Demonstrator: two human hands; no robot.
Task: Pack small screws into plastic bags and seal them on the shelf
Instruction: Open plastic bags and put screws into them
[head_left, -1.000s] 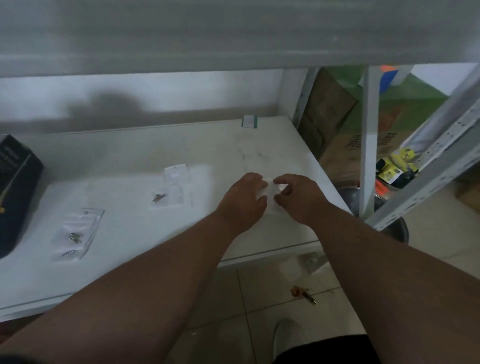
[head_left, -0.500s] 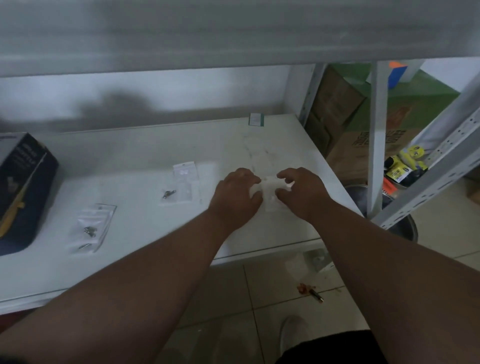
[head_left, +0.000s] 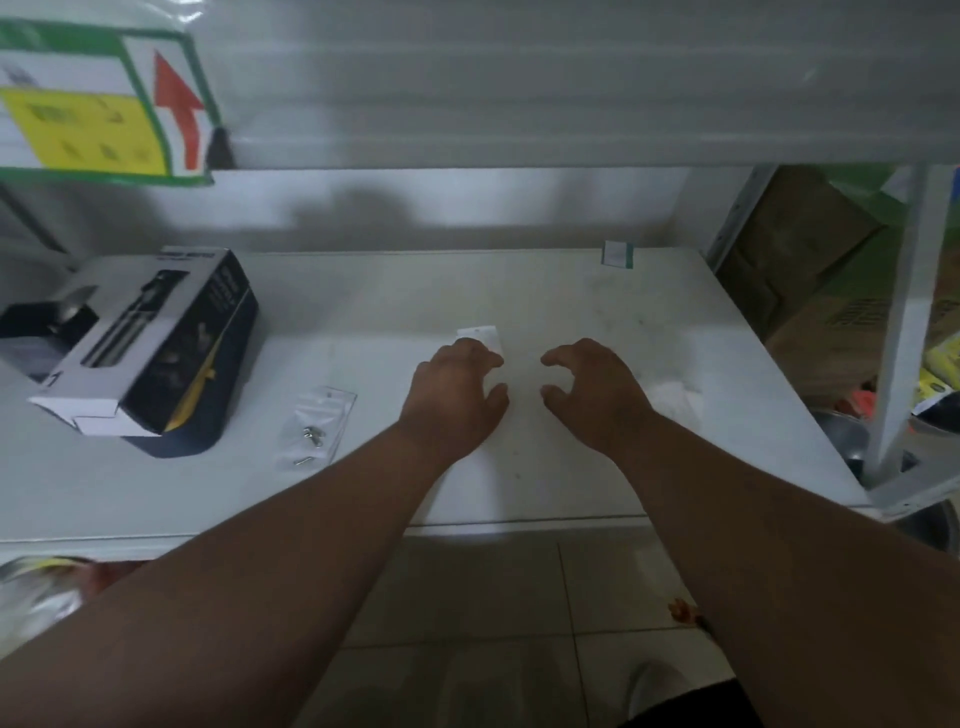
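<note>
My left hand (head_left: 457, 395) hovers low over the white shelf (head_left: 571, 467), fingers loosely curled, fingertips over the near end of a small clear plastic bag (head_left: 480, 335); I cannot tell whether they touch it. My right hand (head_left: 592, 389) is a short gap to the right, also loosely curled and holding nothing. A whitish plastic bag (head_left: 672, 400) lies just right of the right hand. Left of my left forearm lies another clear bag with small screws (head_left: 317, 426) inside.
A black and white product box (head_left: 156, 353) lies at the shelf's left. A small green-edged label (head_left: 617, 254) stands at the back right. The upper shelf carries a sign with a red arrow (head_left: 179, 109). Cardboard boxes (head_left: 810, 270) and a metal bowl (head_left: 841, 431) sit beyond the right upright.
Both hands have let go of the whitish bag they held together and moved left and apart; that bag now lies to the right. The view has shifted left, showing the box and sign.
</note>
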